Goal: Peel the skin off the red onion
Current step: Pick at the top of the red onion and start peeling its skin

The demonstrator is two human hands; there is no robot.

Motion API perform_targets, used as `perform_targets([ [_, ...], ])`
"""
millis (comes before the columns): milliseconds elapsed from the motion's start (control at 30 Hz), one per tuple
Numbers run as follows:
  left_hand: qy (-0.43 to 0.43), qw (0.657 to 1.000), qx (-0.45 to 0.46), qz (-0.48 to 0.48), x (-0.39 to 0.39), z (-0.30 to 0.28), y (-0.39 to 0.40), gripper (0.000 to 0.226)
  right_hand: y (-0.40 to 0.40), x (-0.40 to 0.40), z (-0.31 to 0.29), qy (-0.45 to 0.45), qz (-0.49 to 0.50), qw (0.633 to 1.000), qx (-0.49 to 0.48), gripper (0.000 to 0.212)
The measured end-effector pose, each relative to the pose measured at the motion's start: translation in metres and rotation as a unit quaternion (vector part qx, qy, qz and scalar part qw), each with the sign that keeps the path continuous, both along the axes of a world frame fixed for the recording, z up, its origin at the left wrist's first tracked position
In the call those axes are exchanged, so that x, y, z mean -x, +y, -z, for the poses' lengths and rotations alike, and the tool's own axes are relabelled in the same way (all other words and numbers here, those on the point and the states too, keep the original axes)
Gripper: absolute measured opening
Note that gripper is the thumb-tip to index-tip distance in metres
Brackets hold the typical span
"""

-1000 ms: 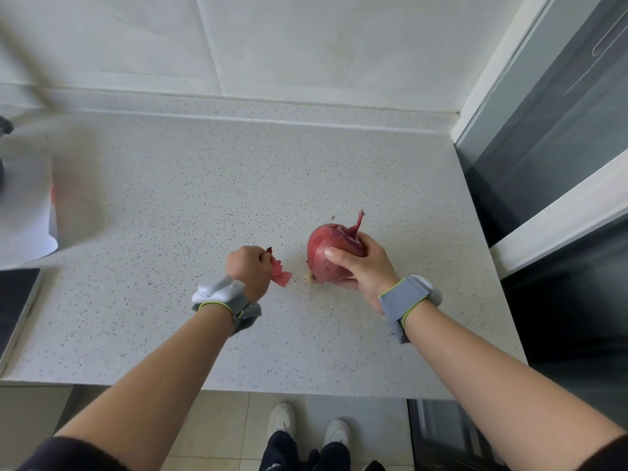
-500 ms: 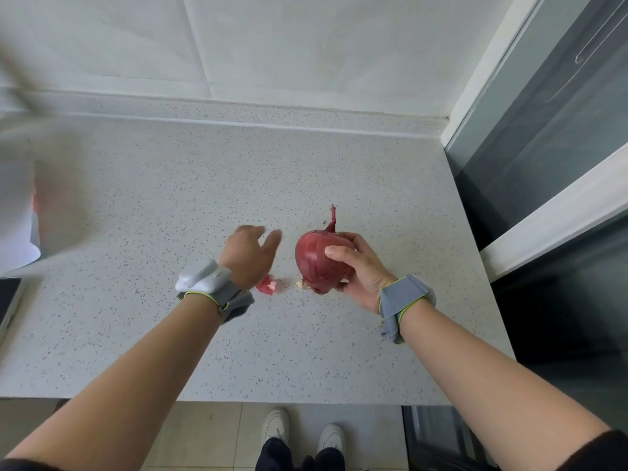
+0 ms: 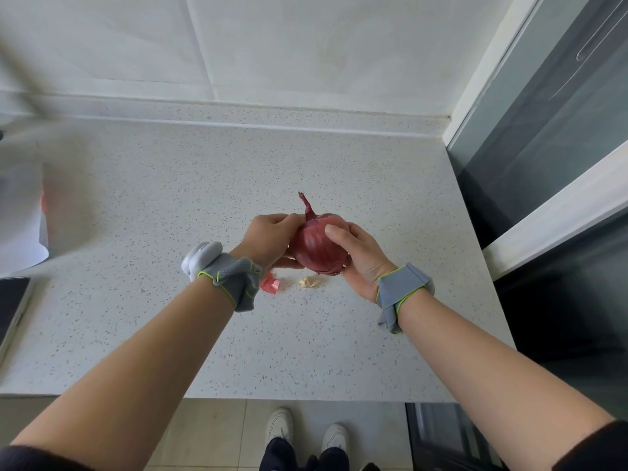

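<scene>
The red onion (image 3: 317, 246) is held just above the speckled countertop (image 3: 204, 185), stem tip pointing away from me. My right hand (image 3: 360, 256) cups its right side with the thumb across the top. My left hand (image 3: 272, 237) grips its left side, fingertips pinching the skin near the stem. A torn piece of red skin (image 3: 271, 286) lies on the counter below my left wrist. Beside it sits a small pale scrap (image 3: 308, 282).
A white sheet (image 3: 20, 215) lies at the counter's left edge, with a dark flat item (image 3: 12, 300) below it. A glass door and white frame (image 3: 550, 171) bound the right side. The counter's front edge runs above my shoes (image 3: 306, 431).
My left hand dropped the torn piece of skin onto the counter, then moved right onto the onion. The onion turned so its stem points straight away.
</scene>
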State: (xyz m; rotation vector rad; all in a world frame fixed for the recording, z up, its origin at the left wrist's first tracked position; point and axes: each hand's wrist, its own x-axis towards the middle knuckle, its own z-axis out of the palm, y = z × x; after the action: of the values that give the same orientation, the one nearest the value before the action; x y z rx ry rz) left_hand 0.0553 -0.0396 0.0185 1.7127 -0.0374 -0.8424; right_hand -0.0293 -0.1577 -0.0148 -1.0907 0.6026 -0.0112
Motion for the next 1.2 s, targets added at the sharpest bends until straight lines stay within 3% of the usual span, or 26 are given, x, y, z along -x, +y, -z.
perform_targets([
  [100,-0.019,1.0,0.003,-0.008,0.001,0.001,0.0,0.018,0.001,0.0,-0.004,0.033,-0.031,0.999,0.008,0.036],
  [233,-0.078,0.995,-0.028,0.057,-0.003,-0.001,0.006,0.018,0.001,0.0,-0.006,0.051,-0.038,0.998,0.007,0.03],
  [367,-0.179,0.975,-0.051,0.122,-0.007,-0.001,0.013,0.018,0.002,0.001,-0.004,0.081,-0.05,0.995,0.036,0.056],
  [633,-0.304,0.928,-0.105,0.187,-0.008,-0.004,0.018,0.017,0.005,0.004,-0.005,0.117,-0.063,0.99,0.041,0.047],
  [733,-0.312,0.919,-0.112,0.214,-0.009,-0.006,0.018,0.018,0.005,0.005,-0.008,0.121,-0.074,0.99,0.024,0.052],
  [867,-0.345,0.913,-0.114,0.189,-0.005,-0.004,0.017,0.018,0.006,0.006,-0.011,0.123,-0.071,0.99,0.012,0.024],
  [967,-0.358,0.916,-0.108,0.144,-0.003,0.0,0.017,0.014,0.009,0.006,-0.013,0.116,-0.074,0.99,0.023,0.017],
  [1200,-0.294,0.937,-0.074,0.175,-0.004,-0.01,0.026,0.018,0.005,0.008,-0.018,0.119,-0.072,0.99,0.036,0.022],
])
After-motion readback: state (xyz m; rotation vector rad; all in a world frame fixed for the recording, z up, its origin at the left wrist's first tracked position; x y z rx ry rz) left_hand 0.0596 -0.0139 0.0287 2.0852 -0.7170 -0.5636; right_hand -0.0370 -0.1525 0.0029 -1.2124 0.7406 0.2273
